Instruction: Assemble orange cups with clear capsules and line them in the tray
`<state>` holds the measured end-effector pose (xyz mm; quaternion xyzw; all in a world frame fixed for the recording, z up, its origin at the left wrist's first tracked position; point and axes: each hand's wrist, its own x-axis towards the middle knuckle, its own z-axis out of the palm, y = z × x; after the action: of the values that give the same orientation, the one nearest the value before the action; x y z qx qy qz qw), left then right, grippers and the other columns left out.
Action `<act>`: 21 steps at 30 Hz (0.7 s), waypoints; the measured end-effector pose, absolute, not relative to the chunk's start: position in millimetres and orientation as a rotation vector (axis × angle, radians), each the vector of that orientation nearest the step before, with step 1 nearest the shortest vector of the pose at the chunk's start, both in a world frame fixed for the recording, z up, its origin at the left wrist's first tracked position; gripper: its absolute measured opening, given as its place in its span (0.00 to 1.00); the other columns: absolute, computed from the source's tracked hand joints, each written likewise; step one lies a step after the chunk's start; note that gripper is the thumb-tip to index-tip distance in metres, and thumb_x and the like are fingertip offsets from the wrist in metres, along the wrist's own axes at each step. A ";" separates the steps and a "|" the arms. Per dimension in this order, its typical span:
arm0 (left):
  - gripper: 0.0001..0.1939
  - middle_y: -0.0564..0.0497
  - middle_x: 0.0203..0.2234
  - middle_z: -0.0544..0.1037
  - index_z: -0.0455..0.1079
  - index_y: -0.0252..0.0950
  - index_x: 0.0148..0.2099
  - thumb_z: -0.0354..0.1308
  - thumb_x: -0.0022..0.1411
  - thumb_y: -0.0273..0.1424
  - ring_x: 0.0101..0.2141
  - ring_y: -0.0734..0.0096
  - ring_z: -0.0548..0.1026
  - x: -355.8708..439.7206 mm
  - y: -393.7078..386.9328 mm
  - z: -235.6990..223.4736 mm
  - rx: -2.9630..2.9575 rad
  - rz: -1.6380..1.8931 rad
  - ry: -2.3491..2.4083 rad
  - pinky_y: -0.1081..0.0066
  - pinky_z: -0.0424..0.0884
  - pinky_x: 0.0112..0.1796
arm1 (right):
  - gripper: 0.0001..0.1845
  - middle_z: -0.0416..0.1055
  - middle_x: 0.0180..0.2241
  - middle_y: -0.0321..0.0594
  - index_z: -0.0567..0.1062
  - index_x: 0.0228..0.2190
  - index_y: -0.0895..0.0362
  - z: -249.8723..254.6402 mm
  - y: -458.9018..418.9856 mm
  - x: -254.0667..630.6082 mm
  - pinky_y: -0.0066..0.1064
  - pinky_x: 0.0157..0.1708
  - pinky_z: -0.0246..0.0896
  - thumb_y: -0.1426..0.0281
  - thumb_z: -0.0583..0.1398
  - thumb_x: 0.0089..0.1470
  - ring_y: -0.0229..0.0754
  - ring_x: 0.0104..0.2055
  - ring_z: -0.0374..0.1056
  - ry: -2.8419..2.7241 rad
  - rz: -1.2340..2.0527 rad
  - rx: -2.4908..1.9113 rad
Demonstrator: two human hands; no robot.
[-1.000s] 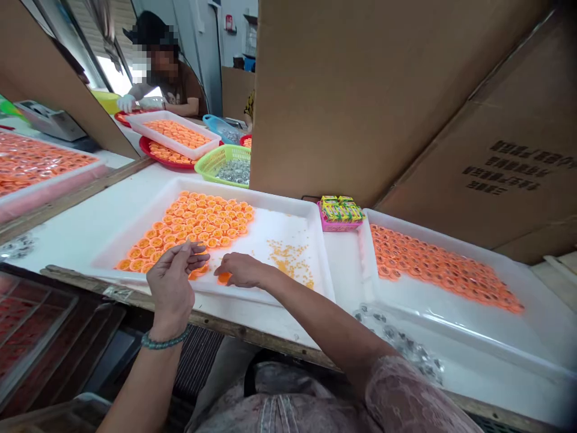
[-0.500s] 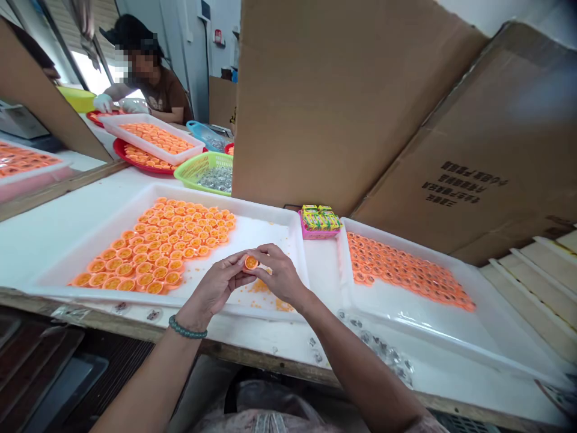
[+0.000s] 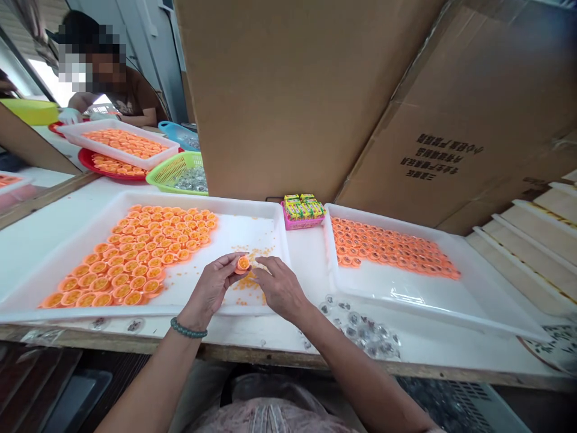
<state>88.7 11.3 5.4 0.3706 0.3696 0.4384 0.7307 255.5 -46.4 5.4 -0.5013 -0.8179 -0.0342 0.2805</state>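
Observation:
My left hand (image 3: 210, 287) pinches a small orange cup-shaped cap (image 3: 243, 263) between thumb and fingers, above a white plastic tray (image 3: 180, 199). Many similar orange caps (image 3: 130, 255) stand packed together on the left of that tray. Loose orange granules (image 3: 247, 282) lie scattered on its right side, just below the held cap. My right hand (image 3: 279, 288) hovers over the tray's front right, fingers apart, holding nothing and close to the granules. A second white tray (image 3: 451, 300) to the right holds more rows of orange caps (image 3: 392, 248).
A pink box of yellow-green packets (image 3: 301, 211) stands between the trays. Clear round pieces (image 3: 365, 334) lie on the white table (image 3: 279, 343) near the front. Behind are a green basket (image 3: 178, 174) and large cardboard sheets (image 3: 293, 90). A gloved co-worker (image 3: 112, 90) sits beyond.
My right hand has come away from the orange cap and now sits lower and to the right. The left hand keeps the cap. The whole scene has shifted left in view.

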 end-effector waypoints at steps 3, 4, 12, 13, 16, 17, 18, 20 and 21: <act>0.14 0.47 0.35 0.78 0.75 0.32 0.41 0.64 0.50 0.32 0.36 0.69 0.74 89.1 11.2 4.6 0.823 0.951 0.818 0.71 0.71 0.40 | 0.09 0.68 0.44 0.48 0.73 0.37 0.58 8.0 -45.0 255.9 0.39 0.46 0.64 0.72 0.53 0.58 0.45 0.47 0.62 -2.024 -0.012 -1.345; 0.14 0.46 0.35 0.78 0.74 0.32 0.41 0.64 0.50 0.31 0.36 0.69 0.74 88.8 11.0 4.7 0.826 0.939 0.814 0.71 0.72 0.40 | 0.09 0.69 0.42 0.47 0.73 0.39 0.58 8.9 -42.9 254.5 0.38 0.46 0.64 0.72 0.54 0.57 0.44 0.46 0.63 -1.978 0.020 -1.337; 0.11 0.47 0.32 0.79 0.76 0.32 0.36 0.62 0.54 0.35 0.35 0.69 0.75 83.6 9.7 9.0 0.808 0.832 0.702 0.69 0.72 0.41 | 0.11 0.71 0.39 0.40 0.75 0.38 0.54 5.7 -21.3 245.6 0.26 0.38 0.65 0.74 0.54 0.57 0.37 0.39 0.68 -2.011 0.110 -1.207; 0.11 0.47 0.31 0.79 0.76 0.32 0.36 0.62 0.53 0.35 0.34 0.69 0.75 83.4 9.8 9.1 0.814 0.817 0.710 0.70 0.73 0.39 | 0.11 0.71 0.38 0.40 0.75 0.37 0.54 5.9 -20.7 246.6 0.26 0.37 0.65 0.74 0.54 0.57 0.36 0.39 0.68 -2.025 0.091 -1.200; 0.12 0.47 0.29 0.79 0.76 0.32 0.36 0.64 0.50 0.35 0.28 0.73 0.74 83.8 10.7 8.5 0.846 0.788 0.750 0.76 0.71 0.30 | 0.09 0.71 0.36 0.41 0.74 0.34 0.56 10.1 -22.0 250.3 0.27 0.38 0.63 0.74 0.53 0.58 0.37 0.38 0.67 -2.092 0.040 -1.182; 0.13 0.48 0.28 0.79 0.76 0.32 0.36 0.65 0.50 0.35 0.26 0.74 0.74 84.1 10.9 8.2 0.854 0.785 0.763 0.77 0.70 0.28 | 0.09 0.71 0.35 0.42 0.74 0.33 0.57 12.4 -22.9 251.7 0.27 0.38 0.63 0.73 0.53 0.58 0.37 0.37 0.67 -2.114 0.039 -1.184; 0.13 0.48 0.27 0.78 0.76 0.31 0.35 0.66 0.49 0.35 0.25 0.75 0.73 84.5 11.0 8.0 0.861 0.784 0.775 0.78 0.70 0.26 | 0.09 0.70 0.34 0.42 0.73 0.32 0.58 14.7 -24.0 253.3 0.28 0.38 0.62 0.72 0.53 0.58 0.37 0.37 0.66 -2.134 0.047 -1.192; 0.14 0.47 0.26 0.78 0.76 0.31 0.34 0.67 0.46 0.34 0.23 0.75 0.73 85.3 10.4 7.9 0.871 0.790 0.804 0.77 0.69 0.25 | 0.08 0.70 0.32 0.41 0.72 0.31 0.58 18.8 -26.3 258.0 0.28 0.37 0.62 0.70 0.54 0.58 0.38 0.36 0.65 -2.165 0.086 -1.231; 0.14 0.48 0.26 0.78 0.76 0.31 0.35 0.67 0.45 0.34 0.23 0.75 0.73 85.7 10.0 8.1 0.871 0.797 0.826 0.77 0.70 0.26 | 0.08 0.69 0.32 0.41 0.72 0.31 0.58 20.6 -27.7 261.4 0.28 0.37 0.62 0.69 0.54 0.58 0.38 0.36 0.65 -2.171 0.108 -1.260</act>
<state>85.7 10.0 8.1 0.3989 0.3781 0.3649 0.7515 261.4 -27.7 20.6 -0.4769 -0.8217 0.0410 0.3094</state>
